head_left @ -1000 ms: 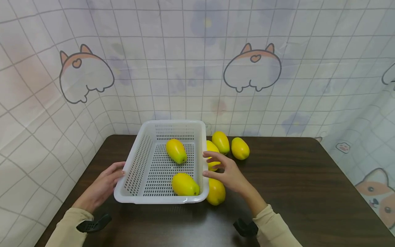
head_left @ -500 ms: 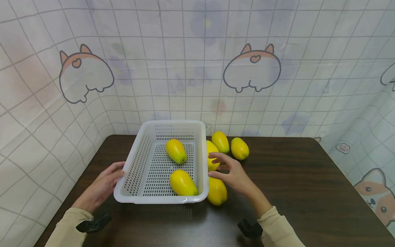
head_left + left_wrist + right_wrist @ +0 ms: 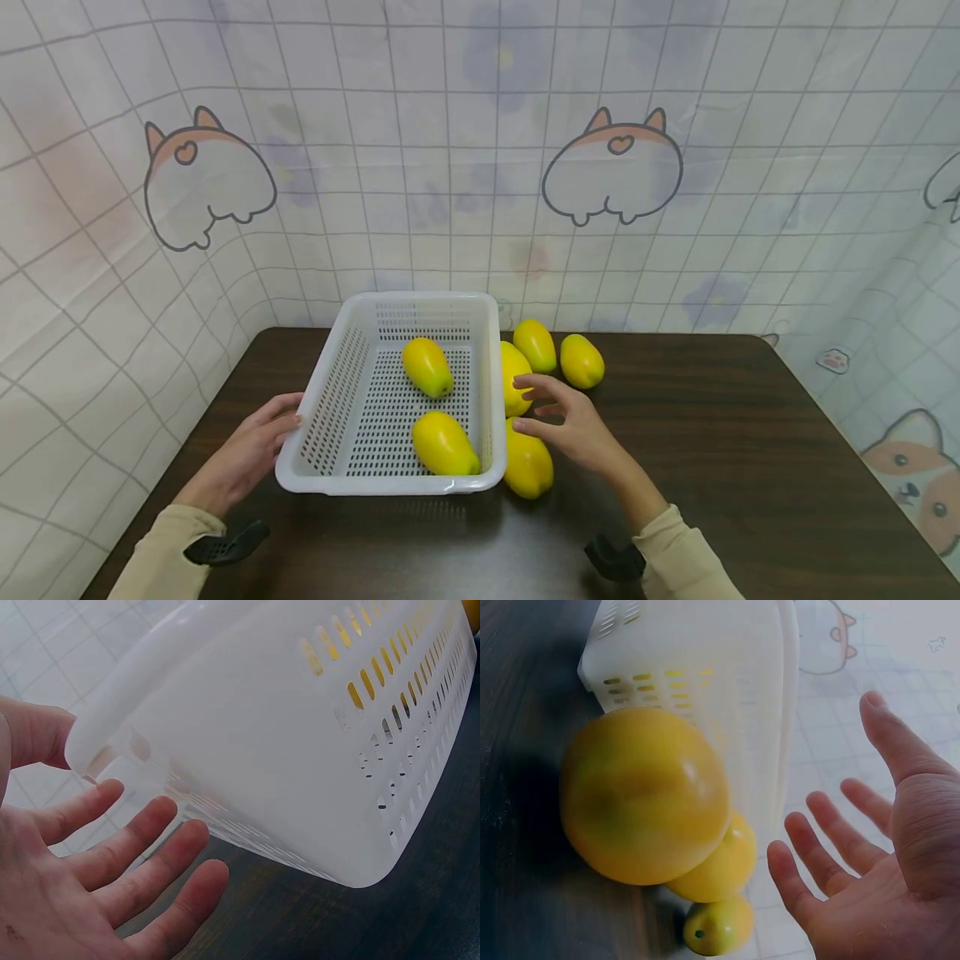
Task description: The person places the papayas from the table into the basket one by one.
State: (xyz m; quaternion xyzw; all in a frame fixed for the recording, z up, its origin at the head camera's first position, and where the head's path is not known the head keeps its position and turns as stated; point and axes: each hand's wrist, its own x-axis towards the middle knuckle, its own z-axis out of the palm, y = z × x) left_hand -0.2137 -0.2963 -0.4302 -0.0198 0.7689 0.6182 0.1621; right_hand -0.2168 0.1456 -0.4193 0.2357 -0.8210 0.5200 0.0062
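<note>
A white perforated plastic basket (image 3: 360, 485) stands on the table and holds two yellow mango-like fruits, one farther back (image 3: 427, 367) and one near the front (image 3: 446, 443). My left hand (image 3: 251, 450) is at the basket's left side. In the left wrist view its thumb (image 3: 45, 733) lies over the rim, while the other fingers spread below it, mostly straight. My right hand (image 3: 573, 423) hovers right of the basket, relaxed and holding nothing. Close to it lie a front fruit (image 3: 528, 467) and a partly covered fruit (image 3: 512, 375) against the basket's right side.
Two more yellow fruits, one (image 3: 535, 345) and another (image 3: 582, 362), lie behind the right hand. The dark wood table (image 3: 720, 450) extends to the right. A patterned cloth (image 3: 465, 167) hangs behind and at both sides.
My right hand has moved slightly right, away from the basket's rim. The front fruit in the basket has shifted a little left and back, then settled. My left hand stays put.
</note>
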